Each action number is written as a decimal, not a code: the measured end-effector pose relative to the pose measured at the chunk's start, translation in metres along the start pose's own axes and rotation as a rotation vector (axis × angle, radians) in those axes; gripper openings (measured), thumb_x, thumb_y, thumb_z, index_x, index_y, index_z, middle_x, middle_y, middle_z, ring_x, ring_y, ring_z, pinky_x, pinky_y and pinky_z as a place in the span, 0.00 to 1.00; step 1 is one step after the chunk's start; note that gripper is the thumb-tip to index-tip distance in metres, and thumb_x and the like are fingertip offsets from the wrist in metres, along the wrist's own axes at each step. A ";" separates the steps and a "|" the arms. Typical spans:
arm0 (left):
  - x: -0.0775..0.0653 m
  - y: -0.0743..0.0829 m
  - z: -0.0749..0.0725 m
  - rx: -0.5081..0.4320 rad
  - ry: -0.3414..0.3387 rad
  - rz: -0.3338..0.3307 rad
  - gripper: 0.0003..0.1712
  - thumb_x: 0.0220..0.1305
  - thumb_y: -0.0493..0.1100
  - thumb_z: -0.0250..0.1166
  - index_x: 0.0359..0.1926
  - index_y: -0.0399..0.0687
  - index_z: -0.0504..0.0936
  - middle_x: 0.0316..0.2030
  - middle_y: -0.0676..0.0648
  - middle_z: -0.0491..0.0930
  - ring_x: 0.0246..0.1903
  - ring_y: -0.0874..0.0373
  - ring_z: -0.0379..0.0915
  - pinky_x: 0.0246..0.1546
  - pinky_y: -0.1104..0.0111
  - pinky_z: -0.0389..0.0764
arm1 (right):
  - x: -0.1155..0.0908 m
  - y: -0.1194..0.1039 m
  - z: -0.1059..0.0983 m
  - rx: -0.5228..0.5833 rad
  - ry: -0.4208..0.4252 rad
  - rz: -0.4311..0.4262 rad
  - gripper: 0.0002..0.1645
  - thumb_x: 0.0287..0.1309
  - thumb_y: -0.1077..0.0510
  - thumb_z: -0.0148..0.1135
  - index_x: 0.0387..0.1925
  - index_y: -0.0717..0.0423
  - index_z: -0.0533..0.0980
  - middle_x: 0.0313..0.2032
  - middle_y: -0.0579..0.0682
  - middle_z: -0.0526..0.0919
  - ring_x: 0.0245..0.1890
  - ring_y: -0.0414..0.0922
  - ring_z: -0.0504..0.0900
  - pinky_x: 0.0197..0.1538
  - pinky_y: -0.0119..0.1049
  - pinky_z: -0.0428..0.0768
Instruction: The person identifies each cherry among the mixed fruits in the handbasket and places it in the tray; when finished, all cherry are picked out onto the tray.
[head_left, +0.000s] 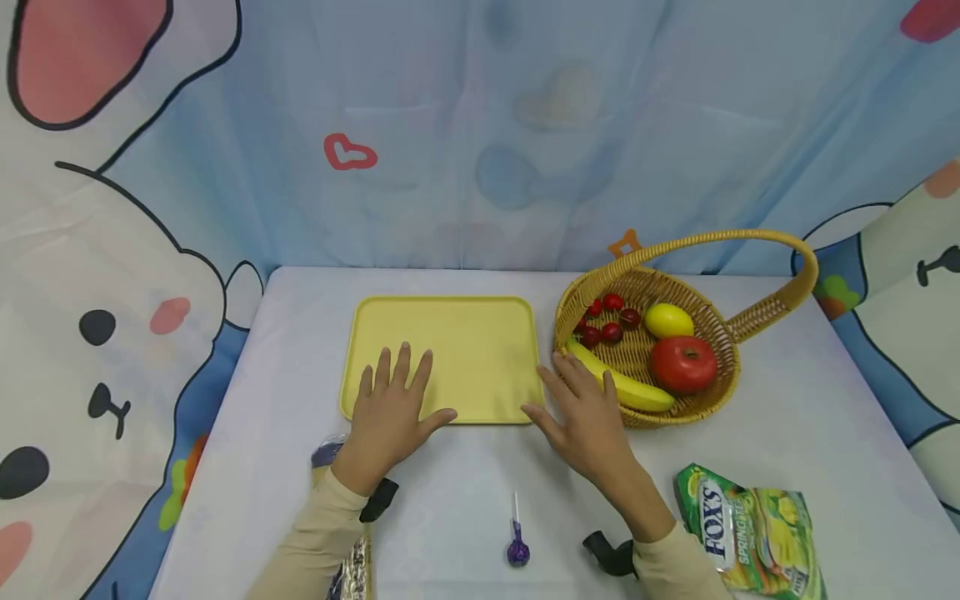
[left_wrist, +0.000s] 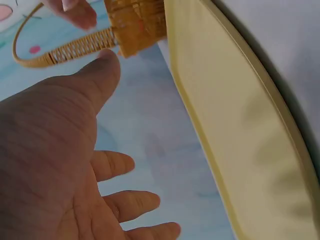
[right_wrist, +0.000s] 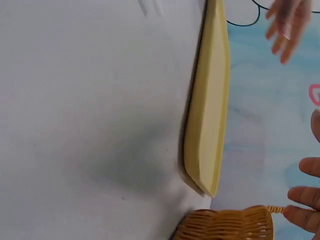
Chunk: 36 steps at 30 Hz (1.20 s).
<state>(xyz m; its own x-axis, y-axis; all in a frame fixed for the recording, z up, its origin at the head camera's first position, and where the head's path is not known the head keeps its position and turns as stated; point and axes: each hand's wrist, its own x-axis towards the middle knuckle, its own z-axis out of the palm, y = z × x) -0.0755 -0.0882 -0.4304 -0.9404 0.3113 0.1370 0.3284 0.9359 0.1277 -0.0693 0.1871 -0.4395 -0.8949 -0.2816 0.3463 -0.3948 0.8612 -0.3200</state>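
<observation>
My left hand (head_left: 390, 421) is spread over the front left part of a yellow tray (head_left: 480, 358), its fingers straight and nothing in them. My right hand (head_left: 588, 421), also with fingers extended, hovers between the tray's right end and a wicker basket (head_left: 723, 396); its fingertips overlap the basket's near left rim in the head view. Inside the basket lie a banana (head_left: 626, 383), a red apple (head_left: 683, 364), a yellow lemon (head_left: 669, 320) and several cherries (head_left: 612, 332). In the left wrist view the thumb (left_wrist: 102, 75) and fingers stand apart above the tray.
A purple-wrapped lollipop (head_left: 517, 546) lies on the white table (head_left: 450, 500) between the forearms. A green FOX'S candy bag (head_left: 750, 533) lies front right. Shiny gold packaging (head_left: 358, 567) is partly hidden under the left forearm. The basket's tall handle (head_left: 750, 236) arches up to the right.
</observation>
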 end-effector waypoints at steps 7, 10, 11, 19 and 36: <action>-0.003 -0.038 0.008 -0.213 -0.093 -0.192 0.53 0.61 0.63 0.67 0.73 0.32 0.59 0.69 0.25 0.61 0.65 0.27 0.63 0.51 0.41 0.78 | 0.015 0.023 -0.015 0.251 0.159 -0.004 0.18 0.52 0.65 0.73 0.46 0.67 0.83 0.49 0.64 0.85 0.51 0.60 0.83 0.56 0.57 0.78; -0.006 -0.049 0.011 -0.327 -0.155 -0.283 0.56 0.59 0.59 0.71 0.73 0.26 0.56 0.70 0.22 0.57 0.65 0.26 0.62 0.53 0.40 0.76 | 0.023 0.037 -0.025 0.297 0.156 0.070 0.15 0.55 0.66 0.71 0.46 0.67 0.83 0.47 0.63 0.86 0.50 0.59 0.83 0.55 0.56 0.79; -0.008 -0.052 0.011 -0.355 -0.172 -0.302 0.57 0.59 0.57 0.72 0.73 0.25 0.55 0.70 0.21 0.56 0.66 0.26 0.61 0.55 0.40 0.75 | 0.026 0.041 -0.028 0.311 0.146 0.100 0.15 0.56 0.66 0.70 0.47 0.67 0.83 0.47 0.62 0.86 0.51 0.59 0.83 0.55 0.56 0.78; -0.015 -0.060 0.017 -0.429 -0.199 -0.337 0.59 0.54 0.50 0.77 0.71 0.20 0.53 0.70 0.18 0.51 0.67 0.25 0.58 0.63 0.43 0.69 | 0.056 0.075 -0.054 0.404 -0.034 0.303 0.19 0.68 0.54 0.62 0.53 0.63 0.81 0.47 0.60 0.86 0.40 0.37 0.84 0.39 0.21 0.78; -0.021 -0.067 0.026 -0.481 -0.187 -0.369 0.58 0.54 0.44 0.77 0.71 0.19 0.52 0.70 0.19 0.51 0.66 0.25 0.59 0.61 0.43 0.70 | 0.120 0.127 -0.053 0.479 -0.236 0.554 0.28 0.73 0.47 0.53 0.61 0.66 0.73 0.58 0.67 0.76 0.58 0.61 0.75 0.56 0.57 0.77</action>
<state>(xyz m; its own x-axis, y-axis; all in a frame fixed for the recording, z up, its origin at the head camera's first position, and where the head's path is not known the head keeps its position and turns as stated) -0.0800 -0.1535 -0.4673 -0.9845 0.0466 -0.1688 -0.0583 0.8217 0.5669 -0.2156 0.2850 -0.3922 -0.9878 0.0083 -0.1558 0.1249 0.6408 -0.7575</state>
